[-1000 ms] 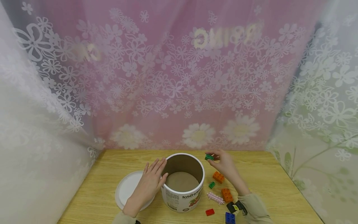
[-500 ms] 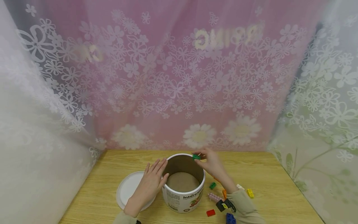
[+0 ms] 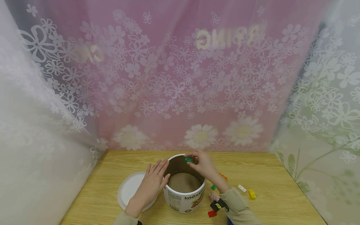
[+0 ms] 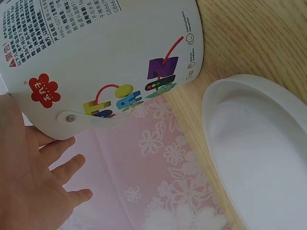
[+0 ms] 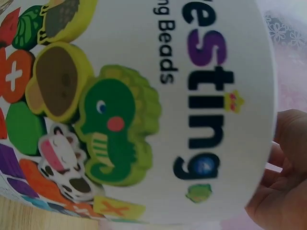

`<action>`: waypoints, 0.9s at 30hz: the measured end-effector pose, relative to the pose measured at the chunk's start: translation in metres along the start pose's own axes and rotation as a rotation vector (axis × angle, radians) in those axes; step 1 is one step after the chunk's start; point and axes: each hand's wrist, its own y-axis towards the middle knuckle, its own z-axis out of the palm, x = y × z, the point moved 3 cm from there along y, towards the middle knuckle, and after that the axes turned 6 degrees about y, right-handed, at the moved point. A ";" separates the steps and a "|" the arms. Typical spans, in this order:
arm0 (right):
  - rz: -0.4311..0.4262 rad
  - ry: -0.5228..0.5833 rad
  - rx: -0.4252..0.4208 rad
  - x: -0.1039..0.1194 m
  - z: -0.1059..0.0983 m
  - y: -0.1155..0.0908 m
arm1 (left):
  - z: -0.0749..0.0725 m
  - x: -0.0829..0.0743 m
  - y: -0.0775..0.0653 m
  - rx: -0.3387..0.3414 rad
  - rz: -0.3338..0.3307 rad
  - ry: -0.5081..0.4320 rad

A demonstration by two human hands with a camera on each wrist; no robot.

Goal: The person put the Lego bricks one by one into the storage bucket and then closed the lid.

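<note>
A round white tub (image 3: 184,200) with a printed label stands uncovered on the table, its brown inside showing. My left hand (image 3: 150,186) rests on the tub's left rim with straight, spread fingers; in the left wrist view the hand (image 4: 41,177) lies along the tub's edge. Over the tub's opening, near the back right rim, my right hand (image 3: 203,164) pinches a green toy brick (image 3: 188,159) between thumb and fingers. In the right wrist view the tub's label (image 5: 144,115) fills most of the picture and hides the brick; part of the right hand (image 5: 283,177) shows beyond the rim.
A white lid (image 3: 130,187) lies left of the tub, partly under the left forearm. To the right are a red brick (image 3: 212,214), a small green brick (image 3: 213,187), an orange brick (image 3: 223,177), a white brick (image 3: 242,188) and a yellow brick (image 3: 252,194). The right forearm covers others.
My right hand has carried the green brick leftward from beside the tub to above its opening. The white and yellow bricks have come into sight. My left hand stays at the rim.
</note>
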 end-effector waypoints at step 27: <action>-0.002 -0.037 0.070 -0.005 0.023 -0.002 | -0.003 -0.001 0.000 0.003 0.003 -0.002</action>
